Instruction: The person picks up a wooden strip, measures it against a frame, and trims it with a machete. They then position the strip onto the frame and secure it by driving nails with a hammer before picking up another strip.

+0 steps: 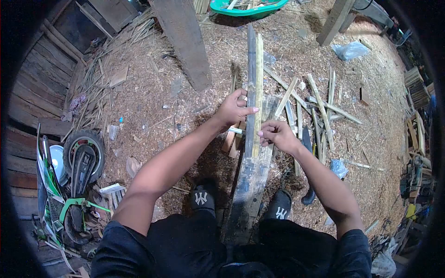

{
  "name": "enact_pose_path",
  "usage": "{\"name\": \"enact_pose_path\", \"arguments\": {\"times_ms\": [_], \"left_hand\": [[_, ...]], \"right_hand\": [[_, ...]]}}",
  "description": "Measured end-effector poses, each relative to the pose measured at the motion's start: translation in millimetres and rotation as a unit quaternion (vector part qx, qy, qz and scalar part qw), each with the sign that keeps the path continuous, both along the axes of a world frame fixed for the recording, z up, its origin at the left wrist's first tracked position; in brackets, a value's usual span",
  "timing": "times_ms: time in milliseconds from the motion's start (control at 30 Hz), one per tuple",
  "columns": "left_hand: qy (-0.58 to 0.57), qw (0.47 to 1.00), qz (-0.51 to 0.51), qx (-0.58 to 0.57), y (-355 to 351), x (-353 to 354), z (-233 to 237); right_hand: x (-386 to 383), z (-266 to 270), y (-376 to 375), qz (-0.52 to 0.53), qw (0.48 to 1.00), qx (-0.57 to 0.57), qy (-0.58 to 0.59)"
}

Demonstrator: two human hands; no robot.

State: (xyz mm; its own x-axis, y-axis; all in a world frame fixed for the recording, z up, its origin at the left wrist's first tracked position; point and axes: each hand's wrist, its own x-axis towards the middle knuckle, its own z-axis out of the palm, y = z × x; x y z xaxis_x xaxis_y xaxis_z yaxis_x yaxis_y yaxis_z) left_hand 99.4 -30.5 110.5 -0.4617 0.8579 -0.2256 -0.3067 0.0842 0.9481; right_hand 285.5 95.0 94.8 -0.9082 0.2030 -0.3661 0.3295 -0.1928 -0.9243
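A long narrow wooden strip [258,83], pale yellow with a dark piece [251,69] along its left side, points away from me above a worn plank [252,185] between my feet. My left hand [234,111] grips the dark piece from the left, its thumb lying across the pale strip. From the right, my right hand [277,135] pinches at the near part of the pale strip with thumb and fingers. A small white rod-like item [236,131] shows just left of the strip, below my left hand.
Loose wood strips [322,111] and a dark long-bladed tool [307,143] lie to the right. A thick post [183,41] stands ahead, beside a green basin [250,10]. A small green-and-white motorbike [69,199] is at the left. Wood shavings [153,102] cover the ground.
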Motion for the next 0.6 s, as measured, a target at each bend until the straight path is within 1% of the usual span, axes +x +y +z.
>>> {"name": "enact_pose_path", "arguments": {"times_ms": [167, 267, 333, 400, 467, 500, 533, 567, 600], "left_hand": [[-0.017, 1.0, -0.022, 0.006, 2.5, -8.1, -10.3], [-0.029, 1.0, -0.009, 0.004, -1.9, -11.1, 0.2], [0.004, 0.999, -0.017, -0.039, -5.4, -20.0, 0.9], [0.018, 0.999, -0.022, -0.042, -11.8, -31.8, -5.6], [0.044, 0.998, -0.026, -0.049, -21.6, -44.3, -14.8], [0.042, 0.998, -0.026, -0.05, -28.8, -50.9, -18.0], [0.077, 0.994, -0.035, -0.07, -36.5, -58.6, -21.7], [0.113, 0.988, -0.045, -0.091, -43.6, -67.0, -24.9], [0.096, 0.991, -0.04, -0.079, -49.9, -81.1, -50.7]], "right_hand": [[0.0, 2.2, -0.4, 0.0, 1.0, 0.005, -0.004], [-0.2, 2.0, 2.5, -0.015, 1.0, -0.014, -0.003], [1.0, -3.8, 6.5, -0.021, 1.0, -0.015, 0.001], [2.3, -9.6, 9.3, -0.028, 0.999, -0.015, 0.004], [4.9, -15.2, 12.2, -0.074, 0.997, -0.002, 0.008], [6.9, -26.0, 17.8, -0.075, 0.997, -0.004, 0.006], [8.4, -37.8, 25.1, -0.078, 0.987, 0.138, 0.016], [10.6, -50.0, 30.7, -0.08, 0.957, 0.278, 0.026], [8.7, -36.9, 21.7, -0.16, 0.985, 0.062, 0.008]]}}
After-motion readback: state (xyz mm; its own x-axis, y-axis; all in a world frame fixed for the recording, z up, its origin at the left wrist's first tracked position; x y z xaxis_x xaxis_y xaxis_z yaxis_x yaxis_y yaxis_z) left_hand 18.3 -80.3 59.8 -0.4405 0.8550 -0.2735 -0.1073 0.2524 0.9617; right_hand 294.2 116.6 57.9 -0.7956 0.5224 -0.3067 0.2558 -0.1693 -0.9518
